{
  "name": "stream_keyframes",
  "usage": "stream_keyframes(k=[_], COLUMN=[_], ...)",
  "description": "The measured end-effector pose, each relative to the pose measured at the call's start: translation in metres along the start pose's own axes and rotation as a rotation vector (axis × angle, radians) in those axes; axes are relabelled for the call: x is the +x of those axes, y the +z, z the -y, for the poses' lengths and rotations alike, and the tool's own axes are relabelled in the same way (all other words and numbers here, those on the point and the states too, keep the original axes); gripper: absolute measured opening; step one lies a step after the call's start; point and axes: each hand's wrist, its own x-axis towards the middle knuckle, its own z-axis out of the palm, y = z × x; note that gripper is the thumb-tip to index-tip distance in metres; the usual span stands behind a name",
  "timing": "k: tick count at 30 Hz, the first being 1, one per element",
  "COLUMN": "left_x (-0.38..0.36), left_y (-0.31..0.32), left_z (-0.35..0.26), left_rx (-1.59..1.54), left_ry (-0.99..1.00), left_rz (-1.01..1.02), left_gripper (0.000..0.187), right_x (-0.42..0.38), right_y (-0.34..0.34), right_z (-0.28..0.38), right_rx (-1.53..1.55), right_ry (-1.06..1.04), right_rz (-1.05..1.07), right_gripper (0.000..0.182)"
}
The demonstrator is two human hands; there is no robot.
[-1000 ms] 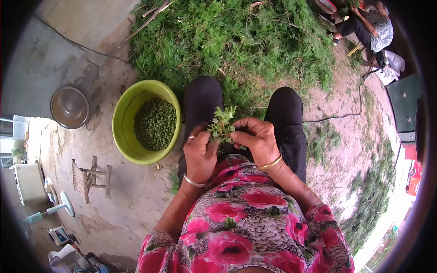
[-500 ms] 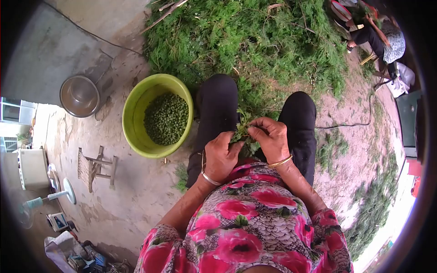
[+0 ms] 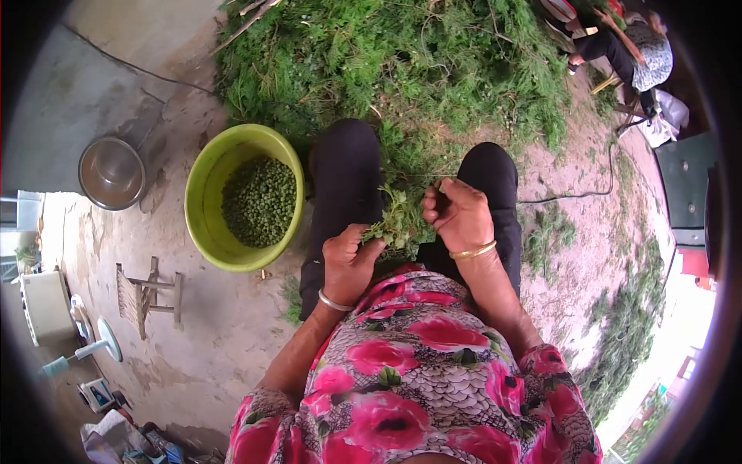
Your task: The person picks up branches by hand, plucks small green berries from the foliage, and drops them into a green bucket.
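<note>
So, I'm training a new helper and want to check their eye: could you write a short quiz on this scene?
1. True or false: the left hand holds the sprig.
2. What lies in the tub?
a) red peppers
b) small green balls
c) folded cloths
3. Fill in the blank: from the person's view, the bowl sits to the ____ of the tub.

Key: 1 true; 2 b; 3 left.
</note>
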Motion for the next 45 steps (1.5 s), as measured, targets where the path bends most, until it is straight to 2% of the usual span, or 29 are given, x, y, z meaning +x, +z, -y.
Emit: stream_keyframes(k=[2, 4, 8, 10, 11, 12, 14, 16, 21, 23, 28, 30, 31, 34, 36, 38, 39, 42, 43, 45], left_x=[0.000, 0.002, 0.005, 0.004, 0.005, 0.005, 0.006, 0.006, 0.006, 0.006, 0.005, 0.006, 0.006, 0.005, 0.005, 0.006, 0.007, 0.007, 0.008, 0.008], left_y=[0.000, 0.000, 0.000, 0.001, 0.002, 0.002, 0.002, 0.002, 0.002, 0.002, 0.002, 0.004, 0.004, 0.003, 0.001, -0.002, -0.002, -0.001, 0.000, -0.001], left_z=[-0.002, -0.006, -0.002, -0.002, -0.002, -0.002, -0.003, 0.000, -0.003, -0.003, -0.005, -0.006, -0.007, -0.005, -0.005, -0.006, -0.003, 0.000, -0.005, -0.004], left_rx=[-0.003, -0.016, -0.056, -0.071, -0.086, -0.087, -0.063, -0.045, -0.023, 0.022, -0.013, -0.006, 0.013, 0.033, 0.035, -0.044, -0.029, -0.016, -0.026, -0.040], left_ry=[-0.018, -0.024, -0.032, -0.041, -0.049, -0.048, -0.028, -0.038, -0.047, 0.026, 0.002, 0.016, 0.023, 0.020, 0.006, -0.035, -0.026, -0.025, -0.023, -0.040], left_rz=[-0.023, -0.024, -0.035, -0.028, -0.025, -0.023, 0.001, 0.006, 0.001, -0.016, 0.058, 0.071, 0.069, 0.051, 0.036, 0.017, 0.021, 0.021, 0.005, 0.002], left_gripper=[0.010, 0.009, 0.011, 0.010, 0.010, 0.010, 0.010, 0.010, 0.011, 0.009, 0.009, 0.010, 0.010, 0.009, 0.009, 0.008, 0.008, 0.007, 0.006, 0.006], right_x=[-0.009, -0.018, -0.033, -0.035, -0.036, -0.038, -0.040, -0.039, -0.031, -0.032, -0.033, -0.032, -0.031, -0.027, -0.022, -0.024, -0.020, -0.024, -0.022, -0.027], right_y=[0.008, 0.014, 0.011, 0.007, 0.007, 0.008, 0.009, 0.010, -0.001, 0.000, 0.000, 0.000, -0.001, -0.002, -0.004, 0.001, -0.008, 0.000, -0.003, 0.002], right_z=[0.011, 0.011, 0.004, -0.005, -0.009, -0.012, -0.017, -0.020, -0.025, -0.020, -0.018, -0.021, -0.021, -0.016, 0.007, 0.046, 0.052, 0.056, 0.055, 0.052], right_rx=[-0.172, -0.152, -0.384, -0.996, -0.958, -0.958, -1.248, -1.285, -1.261, -1.241, -1.256, -1.350, -1.353, -1.253, -0.912, -0.250, -0.080, -0.038, 0.004, -0.034], right_ry=[0.004, -0.011, -0.026, -0.423, -0.290, -0.291, -0.426, -0.446, -0.685, -0.638, -0.584, -0.759, -0.758, -0.657, -0.240, 0.080, 0.104, 0.131, 0.150, 0.130], right_rz=[0.039, 0.064, 0.136, 0.250, 0.237, 0.235, 0.250, 0.255, 0.320, 0.305, 0.234, 0.161, 0.160, 0.159, -0.016, 0.042, 0.144, 0.142, 0.225, 0.193], right_gripper=[0.011, 0.013, 0.011, 0.023, 0.035, 0.035, 0.039, 0.036, 0.022, 0.020, 0.015, 0.012, 0.012, 0.008, 0.009, 0.012, 0.020, 0.030, 0.036, 0.037])
